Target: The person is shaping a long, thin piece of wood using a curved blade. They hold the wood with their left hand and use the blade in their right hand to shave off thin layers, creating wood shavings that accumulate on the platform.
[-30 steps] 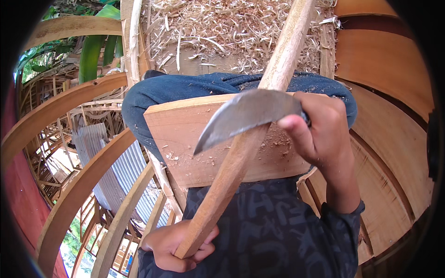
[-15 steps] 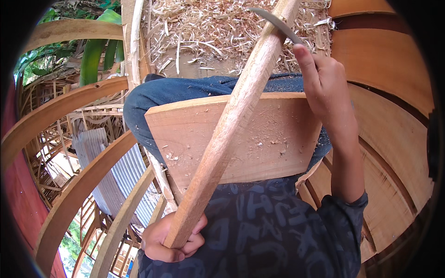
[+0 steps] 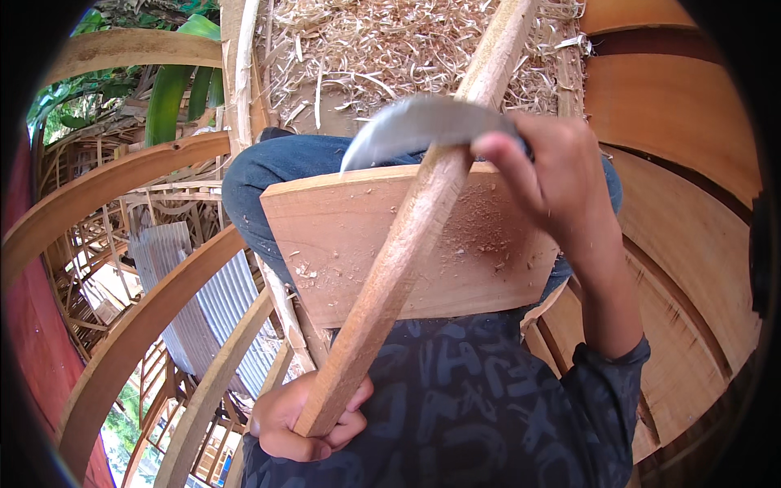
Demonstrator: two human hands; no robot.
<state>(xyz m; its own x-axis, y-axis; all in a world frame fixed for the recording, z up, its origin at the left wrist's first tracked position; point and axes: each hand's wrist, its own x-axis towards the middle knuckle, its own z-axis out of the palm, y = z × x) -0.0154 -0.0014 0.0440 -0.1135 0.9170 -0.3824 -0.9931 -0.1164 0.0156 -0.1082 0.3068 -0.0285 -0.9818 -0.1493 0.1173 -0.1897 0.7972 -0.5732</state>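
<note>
The pole (image 3: 397,268) already looks pared to flat faces, what remains unclear, left hand (image 3: 281,416) closed round it, right hand (image 3: 560,171) gripping the curved knife (image 3: 415,130) near the far edge of the board (image 3: 480,268).

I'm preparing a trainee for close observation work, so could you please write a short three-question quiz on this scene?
1. Multiple choice: Which hand holds the curved blade?
(a) left only
(b) right only
(c) both

2. True or false: The left hand grips the wooden stick at the end away from the person's body.

3. Fill in the blank: Beyond the blue trousers lie many pale, curled wood ____.

Key:
1. (b): the right hand holds it.
2. False: the grip is at the end nearest the body.
3. shavings
</note>
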